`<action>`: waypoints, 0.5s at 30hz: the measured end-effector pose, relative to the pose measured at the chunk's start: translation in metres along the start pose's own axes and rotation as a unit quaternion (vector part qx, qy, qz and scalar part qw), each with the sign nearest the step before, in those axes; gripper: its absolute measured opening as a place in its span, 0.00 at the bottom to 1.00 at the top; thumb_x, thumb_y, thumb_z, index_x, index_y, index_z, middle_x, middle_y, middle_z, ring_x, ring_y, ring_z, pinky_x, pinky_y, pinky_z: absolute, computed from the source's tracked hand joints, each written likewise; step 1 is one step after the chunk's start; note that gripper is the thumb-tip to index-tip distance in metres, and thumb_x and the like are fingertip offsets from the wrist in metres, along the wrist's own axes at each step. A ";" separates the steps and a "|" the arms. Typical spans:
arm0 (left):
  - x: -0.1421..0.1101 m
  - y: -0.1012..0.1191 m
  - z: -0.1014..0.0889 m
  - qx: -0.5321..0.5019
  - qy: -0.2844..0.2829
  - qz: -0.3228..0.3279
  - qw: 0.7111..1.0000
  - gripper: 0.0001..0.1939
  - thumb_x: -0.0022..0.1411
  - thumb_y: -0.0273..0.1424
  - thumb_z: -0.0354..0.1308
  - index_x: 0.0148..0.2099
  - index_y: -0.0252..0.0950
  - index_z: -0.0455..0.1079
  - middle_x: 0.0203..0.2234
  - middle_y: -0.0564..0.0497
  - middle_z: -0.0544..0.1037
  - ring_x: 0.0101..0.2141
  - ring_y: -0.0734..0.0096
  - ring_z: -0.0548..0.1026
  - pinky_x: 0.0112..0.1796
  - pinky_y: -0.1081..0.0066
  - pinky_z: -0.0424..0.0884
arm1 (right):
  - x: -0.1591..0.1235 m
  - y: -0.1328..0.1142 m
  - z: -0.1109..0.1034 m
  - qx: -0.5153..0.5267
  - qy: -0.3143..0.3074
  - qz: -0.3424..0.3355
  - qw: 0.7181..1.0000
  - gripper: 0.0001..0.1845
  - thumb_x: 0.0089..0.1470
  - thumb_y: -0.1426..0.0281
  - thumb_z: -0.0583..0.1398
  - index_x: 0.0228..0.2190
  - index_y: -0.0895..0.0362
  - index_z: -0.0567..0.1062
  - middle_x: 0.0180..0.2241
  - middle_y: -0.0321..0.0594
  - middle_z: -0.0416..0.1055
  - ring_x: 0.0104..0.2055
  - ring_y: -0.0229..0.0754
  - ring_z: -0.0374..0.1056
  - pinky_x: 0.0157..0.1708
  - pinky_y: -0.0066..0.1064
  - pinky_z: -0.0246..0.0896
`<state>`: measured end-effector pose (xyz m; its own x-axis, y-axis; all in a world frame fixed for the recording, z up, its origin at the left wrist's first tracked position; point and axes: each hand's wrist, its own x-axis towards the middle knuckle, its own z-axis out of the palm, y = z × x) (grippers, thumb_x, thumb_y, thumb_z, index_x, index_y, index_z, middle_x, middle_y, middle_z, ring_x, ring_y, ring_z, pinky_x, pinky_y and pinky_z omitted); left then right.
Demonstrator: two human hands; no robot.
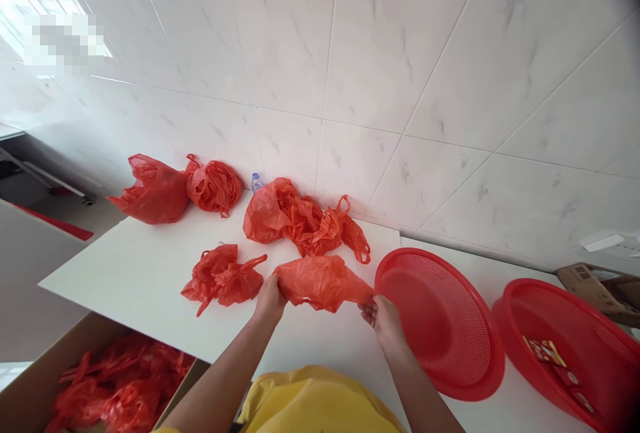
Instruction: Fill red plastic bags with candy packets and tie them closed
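Stretched between my two hands is a red plastic bag (323, 279), held just above the white table. My left hand (271, 299) pinches its left end. At the other end my right hand (383, 318) grips the bag's narrow corner between thumb and fingers. To the left of my left hand lies a crumpled clump of red bags (223, 277). Behind the held bag, a larger heap of red bags (300, 216) rests near the wall. A red perforated basket (425, 319) stands right beside my right hand.
A second red basket (530, 306) at the right holds small packets (545, 351). Two bundles, a full red bag (163, 196) and a rounded one (215, 186), sit back left near a clear bottle (257, 182). A cardboard box (50, 359) of red bags stands below the table's left front edge.
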<state>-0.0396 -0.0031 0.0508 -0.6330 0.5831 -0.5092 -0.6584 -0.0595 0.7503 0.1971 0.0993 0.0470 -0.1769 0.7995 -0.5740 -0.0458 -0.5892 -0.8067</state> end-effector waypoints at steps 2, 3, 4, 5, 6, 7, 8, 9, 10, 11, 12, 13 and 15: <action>0.002 0.002 -0.009 0.065 0.001 0.003 0.998 0.06 0.52 0.33 0.55 0.32 0.37 0.63 0.24 0.56 0.70 0.27 0.73 0.70 0.31 0.70 0.68 | 0.002 -0.004 0.000 0.087 -0.015 0.031 0.996 0.03 0.46 0.69 0.61 0.28 0.54 0.73 0.28 0.37 0.76 0.32 0.41 0.73 0.34 0.33 0.71; 0.002 0.001 -0.012 0.110 0.000 0.003 0.994 0.05 0.53 0.33 0.54 0.32 0.38 0.63 0.24 0.56 0.70 0.27 0.73 0.70 0.32 0.69 0.69 | 0.002 -0.006 0.002 0.125 -0.022 0.040 0.991 0.04 0.46 0.69 0.61 0.29 0.54 0.73 0.29 0.37 0.77 0.33 0.41 0.74 0.35 0.34 0.72; 0.002 -0.001 -0.016 0.156 0.001 0.001 0.988 0.05 0.53 0.33 0.53 0.33 0.38 0.63 0.24 0.55 0.70 0.27 0.72 0.70 0.32 0.68 0.70 | 0.002 -0.009 0.004 0.159 -0.025 0.046 0.986 0.05 0.46 0.70 0.62 0.30 0.53 0.73 0.31 0.37 0.78 0.35 0.41 0.74 0.37 0.34 0.73; 0.002 -0.003 -0.018 0.196 0.003 -0.001 0.981 0.06 0.53 0.33 0.54 0.35 0.38 0.63 0.24 0.55 0.71 0.27 0.71 0.70 0.33 0.66 0.70 | 0.002 -0.011 0.007 0.187 -0.023 0.049 0.981 0.06 0.46 0.71 0.62 0.31 0.53 0.74 0.32 0.37 0.78 0.36 0.41 0.74 0.38 0.34 0.73; 0.001 -0.006 -0.021 0.221 0.008 -0.005 0.975 0.09 0.52 0.32 0.55 0.37 0.37 0.64 0.25 0.54 0.71 0.27 0.69 0.71 0.34 0.64 0.71 | 0.001 -0.014 0.010 0.208 -0.016 0.049 0.977 0.06 0.46 0.71 0.63 0.31 0.52 0.74 0.33 0.36 0.78 0.37 0.41 0.74 0.38 0.33 0.73; 0.000 -0.009 -0.023 0.241 0.012 0.001 0.970 0.13 0.50 0.31 0.57 0.40 0.37 0.65 0.27 0.53 0.72 0.29 0.67 0.72 0.35 0.61 0.71 | 0.000 -0.017 0.012 0.220 -0.008 0.049 0.974 0.07 0.46 0.72 0.63 0.31 0.52 0.74 0.33 0.35 0.78 0.37 0.40 0.74 0.37 0.32 0.73; -0.001 -0.012 -0.025 0.276 0.010 0.028 0.961 0.18 0.49 0.30 0.58 0.44 0.37 0.65 0.30 0.51 0.74 0.32 0.64 0.73 0.38 0.58 0.71 | 0.000 -0.019 0.015 0.221 0.000 0.049 0.974 0.07 0.46 0.72 0.63 0.31 0.52 0.74 0.33 0.34 0.78 0.36 0.40 0.74 0.35 0.31 0.73; -0.003 -0.014 -0.026 0.326 0.000 0.077 0.942 0.23 0.48 0.28 0.59 0.49 0.37 0.65 0.35 0.48 0.74 0.37 0.60 0.74 0.42 0.55 0.71 | -0.001 -0.020 0.017 0.214 0.003 0.049 0.976 0.06 0.45 0.72 0.63 0.30 0.51 0.75 0.32 0.34 0.78 0.36 0.40 0.74 0.34 0.30 0.72; -0.005 -0.017 -0.026 0.383 -0.020 0.145 0.912 0.27 0.47 0.26 0.59 0.53 0.38 0.64 0.41 0.46 0.74 0.43 0.57 0.73 0.46 0.53 0.69 | -0.001 -0.021 0.019 0.203 -0.002 0.050 0.978 0.06 0.45 0.70 0.63 0.30 0.51 0.75 0.32 0.34 0.78 0.35 0.41 0.73 0.32 0.30 0.72; -0.008 -0.019 -0.026 0.442 -0.049 0.220 0.868 0.31 0.46 0.24 0.58 0.56 0.39 0.63 0.47 0.43 0.72 0.49 0.55 0.71 0.51 0.51 0.66 | -0.002 -0.021 0.021 0.190 -0.013 0.050 0.980 0.05 0.45 0.69 0.64 0.30 0.52 0.75 0.32 0.34 0.78 0.35 0.41 0.73 0.32 0.30 0.71; -0.011 -0.021 -0.024 0.494 -0.082 0.290 0.816 0.35 0.45 0.22 0.58 0.58 0.39 0.62 0.53 0.42 0.69 0.54 0.53 0.67 0.54 0.49 0.63 | -0.002 -0.019 0.023 0.177 -0.029 0.049 0.983 0.05 0.45 0.68 0.64 0.30 0.52 0.75 0.31 0.34 0.77 0.34 0.41 0.72 0.31 0.30 0.71; -0.015 -0.023 -0.021 0.529 -0.116 0.345 0.766 0.37 0.45 0.21 0.57 0.60 0.39 0.61 0.57 0.41 0.66 0.58 0.52 0.63 0.56 0.48 0.61 | -0.003 -0.017 0.025 0.167 -0.047 0.046 0.984 0.06 0.45 0.67 0.64 0.29 0.53 0.76 0.31 0.34 0.77 0.34 0.41 0.72 0.31 0.30 0.70; -0.021 -0.025 -0.013 0.549 -0.170 0.393 0.718 0.38 0.44 0.20 0.58 0.60 0.40 0.63 0.59 0.40 0.64 0.59 0.51 0.62 0.58 0.49 0.59 | -0.003 -0.013 0.029 0.150 -0.078 0.033 0.985 0.06 0.43 0.66 0.65 0.28 0.53 0.76 0.29 0.33 0.76 0.33 0.40 0.71 0.32 0.29 0.69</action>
<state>-0.0146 -0.0243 0.0374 -0.3752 0.8937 0.2459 0.6834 0.0875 0.7248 0.1696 0.1007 0.0631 -0.3364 0.7446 -0.5765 -0.3132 -0.6658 -0.6772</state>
